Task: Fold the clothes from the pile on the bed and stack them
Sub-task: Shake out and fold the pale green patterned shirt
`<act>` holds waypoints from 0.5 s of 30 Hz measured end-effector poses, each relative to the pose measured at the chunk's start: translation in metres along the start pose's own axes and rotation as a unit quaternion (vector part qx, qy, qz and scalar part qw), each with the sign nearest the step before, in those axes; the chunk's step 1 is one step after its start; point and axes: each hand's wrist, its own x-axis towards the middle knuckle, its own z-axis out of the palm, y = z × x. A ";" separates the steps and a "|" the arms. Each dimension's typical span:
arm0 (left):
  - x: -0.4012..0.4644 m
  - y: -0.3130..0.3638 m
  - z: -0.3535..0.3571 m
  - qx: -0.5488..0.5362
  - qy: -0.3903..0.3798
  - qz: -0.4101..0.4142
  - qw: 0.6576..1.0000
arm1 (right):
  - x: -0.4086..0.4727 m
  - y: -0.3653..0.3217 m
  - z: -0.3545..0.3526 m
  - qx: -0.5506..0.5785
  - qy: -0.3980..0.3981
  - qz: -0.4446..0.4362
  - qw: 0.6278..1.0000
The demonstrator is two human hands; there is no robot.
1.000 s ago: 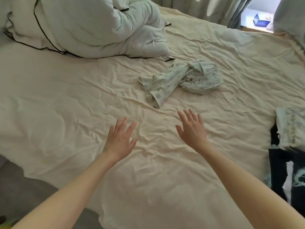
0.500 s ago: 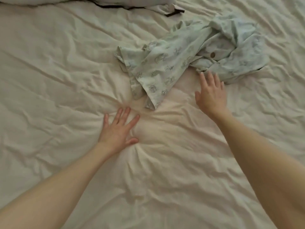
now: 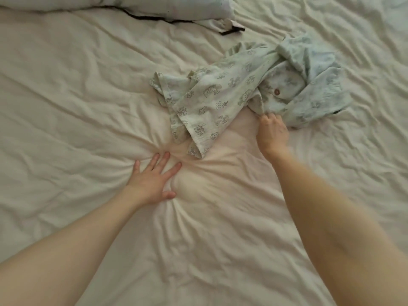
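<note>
Fingers of the right hand (image 3: 272, 133) pinch the crumpled shirt (image 3: 242, 93) on the bed sheet (image 3: 66, 96), the left hand (image 3: 154, 180) presses flat, so pull slowly and spread the shirt out smooth.

**Count on the bed**

One garment (image 3: 231, 93) lies crumpled on one sheet (image 3: 66, 107), and it shows one brown button (image 3: 276, 92). Whether the paler blue folds at its far end belong to a second piece cannot be told. One duvet (image 3: 154, 7) with dark piping sits along the top edge. Two hands are in view: one left hand (image 3: 154, 180), with five fingers spread flat on the sheet, and one right hand (image 3: 272, 131), its fingers curled at the cloth's edge. Two bare forearms reach in from below.
</note>
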 end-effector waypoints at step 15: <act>-0.037 0.004 0.010 0.014 -0.003 -0.007 1.000 | -0.029 0.026 -0.037 -0.048 -0.031 0.075 0.996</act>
